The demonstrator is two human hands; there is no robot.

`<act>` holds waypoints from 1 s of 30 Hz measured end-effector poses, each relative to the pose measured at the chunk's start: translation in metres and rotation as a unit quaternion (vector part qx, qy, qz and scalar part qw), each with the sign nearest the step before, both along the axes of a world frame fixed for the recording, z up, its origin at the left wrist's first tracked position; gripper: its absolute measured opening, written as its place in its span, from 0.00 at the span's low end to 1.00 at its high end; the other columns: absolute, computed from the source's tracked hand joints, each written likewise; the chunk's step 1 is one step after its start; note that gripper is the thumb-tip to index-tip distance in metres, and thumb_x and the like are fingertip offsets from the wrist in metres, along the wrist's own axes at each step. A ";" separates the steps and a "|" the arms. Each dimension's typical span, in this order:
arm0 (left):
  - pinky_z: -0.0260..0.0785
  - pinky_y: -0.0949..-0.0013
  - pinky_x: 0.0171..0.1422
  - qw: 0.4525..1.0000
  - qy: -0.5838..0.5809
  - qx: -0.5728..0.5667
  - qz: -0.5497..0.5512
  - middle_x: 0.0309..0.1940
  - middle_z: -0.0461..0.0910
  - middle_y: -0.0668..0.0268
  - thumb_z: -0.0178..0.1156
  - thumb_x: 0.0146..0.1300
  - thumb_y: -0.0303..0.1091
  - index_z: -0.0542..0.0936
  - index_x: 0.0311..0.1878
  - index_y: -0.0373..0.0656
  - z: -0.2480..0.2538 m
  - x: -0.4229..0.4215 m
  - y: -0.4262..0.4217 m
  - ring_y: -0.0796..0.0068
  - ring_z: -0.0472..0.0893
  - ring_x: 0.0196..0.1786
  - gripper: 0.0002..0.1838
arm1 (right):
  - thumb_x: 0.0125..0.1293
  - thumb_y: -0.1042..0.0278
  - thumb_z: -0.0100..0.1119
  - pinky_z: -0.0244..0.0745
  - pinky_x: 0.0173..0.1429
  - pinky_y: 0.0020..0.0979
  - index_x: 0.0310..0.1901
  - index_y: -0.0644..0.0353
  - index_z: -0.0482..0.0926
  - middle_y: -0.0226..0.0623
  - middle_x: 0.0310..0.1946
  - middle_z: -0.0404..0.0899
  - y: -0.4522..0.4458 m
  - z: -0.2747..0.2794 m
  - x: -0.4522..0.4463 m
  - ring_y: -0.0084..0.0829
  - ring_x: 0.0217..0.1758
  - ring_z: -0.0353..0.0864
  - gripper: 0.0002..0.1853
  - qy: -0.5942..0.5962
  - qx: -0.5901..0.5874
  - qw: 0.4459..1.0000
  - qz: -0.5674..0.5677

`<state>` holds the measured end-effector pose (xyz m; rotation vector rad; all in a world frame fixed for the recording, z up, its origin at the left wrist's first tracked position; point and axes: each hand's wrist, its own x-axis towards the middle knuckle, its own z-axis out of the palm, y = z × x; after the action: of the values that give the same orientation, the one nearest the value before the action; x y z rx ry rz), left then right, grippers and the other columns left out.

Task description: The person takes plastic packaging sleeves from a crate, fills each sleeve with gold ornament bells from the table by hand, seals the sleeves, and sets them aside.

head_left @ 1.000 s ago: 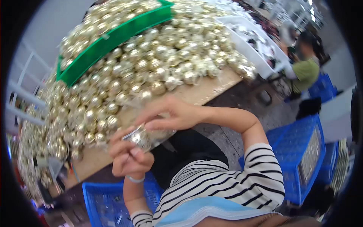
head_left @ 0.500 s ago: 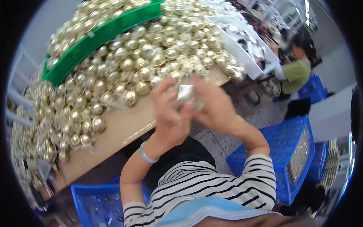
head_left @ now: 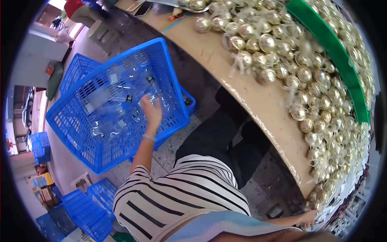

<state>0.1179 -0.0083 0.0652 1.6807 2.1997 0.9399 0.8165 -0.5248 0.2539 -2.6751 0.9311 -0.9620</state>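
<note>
My left hand point(head_left: 151, 112) is inside a large blue plastic basket point(head_left: 164, 52), above clear plastic packages point(head_left: 105, 101), some with small dark labels. Its fingers are apart, and I see nothing held in them. Far off at the lower right, my right hand point(head_left: 308, 218) is by the table's edge, beside the end of a heap of shiny gold balls point(head_left: 304, 74) in clear wrapping. That hand is small in view and its fingers do not show clearly.
A long green divider point(head_left: 334, 52) runs through the gold balls on the wooden table point(head_left: 242, 90). More blue baskets point(head_left: 86, 209) stand on the floor at lower left. A stool point(head_left: 102, 34) and a person in red point(head_left: 76, 10) are at upper left.
My view has turned left toward the blue basket. My hands, together before at a shiny wrapped thing, are now far apart: the left in the basket, the right by the gold balls.
</note>
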 end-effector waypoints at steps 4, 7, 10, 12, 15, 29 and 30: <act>0.65 0.39 0.73 0.943 0.120 -0.300 0.077 0.72 0.67 0.44 0.75 0.57 0.43 0.62 0.71 0.35 -0.103 -0.135 -0.003 0.36 0.66 0.73 0.44 | 0.65 0.40 0.68 0.62 0.65 0.63 0.67 0.78 0.59 0.71 0.59 0.63 0.045 0.007 -0.034 0.67 0.63 0.64 0.48 -0.316 -0.144 0.901 0.260; 0.63 0.30 0.73 0.892 0.187 -0.406 0.070 0.77 0.61 0.45 0.79 0.51 0.51 0.57 0.79 0.48 -0.140 -0.172 0.000 0.35 0.61 0.78 0.57 | 0.70 0.52 0.68 0.63 0.67 0.59 0.65 0.76 0.66 0.64 0.62 0.67 0.111 0.016 -0.067 0.60 0.65 0.67 0.37 -0.338 -0.268 0.794 0.427; 0.62 0.20 0.68 0.805 0.286 -0.520 -0.011 0.79 0.63 0.56 0.82 0.47 0.56 0.55 0.82 0.63 -0.149 -0.178 0.005 0.38 0.59 0.80 0.62 | 0.74 0.61 0.65 0.65 0.74 0.51 0.67 0.76 0.68 0.60 0.66 0.69 0.193 0.028 -0.126 0.54 0.68 0.70 0.30 -0.248 -0.211 0.790 0.520; 0.69 0.33 0.69 0.815 0.296 -0.494 -0.065 0.69 0.76 0.58 0.77 0.53 0.59 0.61 0.80 0.63 -0.185 -0.205 0.007 0.42 0.66 0.76 0.53 | 0.73 0.69 0.64 0.63 0.76 0.46 0.68 0.74 0.69 0.56 0.66 0.70 0.248 0.043 -0.165 0.50 0.70 0.70 0.28 -0.152 -0.038 0.797 0.583; 0.62 0.37 0.72 0.831 0.339 -0.405 -0.173 0.56 0.84 0.53 0.70 0.61 0.56 0.79 0.62 0.42 -0.202 -0.233 0.006 0.49 0.80 0.63 0.33 | 0.72 0.72 0.64 0.61 0.77 0.46 0.67 0.69 0.71 0.54 0.68 0.69 0.311 0.047 -0.209 0.49 0.73 0.67 0.25 -0.104 0.035 0.728 0.677; 0.61 0.49 0.73 0.823 0.064 -0.048 -0.562 0.71 0.74 0.56 0.68 0.56 0.30 0.76 0.72 0.47 0.301 0.055 -0.032 0.45 0.71 0.66 0.36 | 0.70 0.64 0.65 0.69 0.70 0.50 0.66 0.59 0.73 0.53 0.61 0.73 0.523 0.071 -0.162 0.54 0.67 0.71 0.25 -0.099 -0.069 0.486 0.866; 0.61 0.49 0.72 0.796 0.093 -0.025 -0.597 0.72 0.73 0.58 0.67 0.56 0.29 0.76 0.72 0.48 0.295 0.092 -0.028 0.46 0.70 0.67 0.36 | 0.69 0.60 0.65 0.68 0.70 0.51 0.67 0.59 0.72 0.53 0.61 0.73 0.553 0.073 -0.138 0.54 0.67 0.71 0.27 -0.110 -0.094 0.503 0.852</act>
<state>0.2103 -0.0359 0.3600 2.5649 0.7522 0.3254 0.6784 0.0287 0.3271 -1.8533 -1.7390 -0.6076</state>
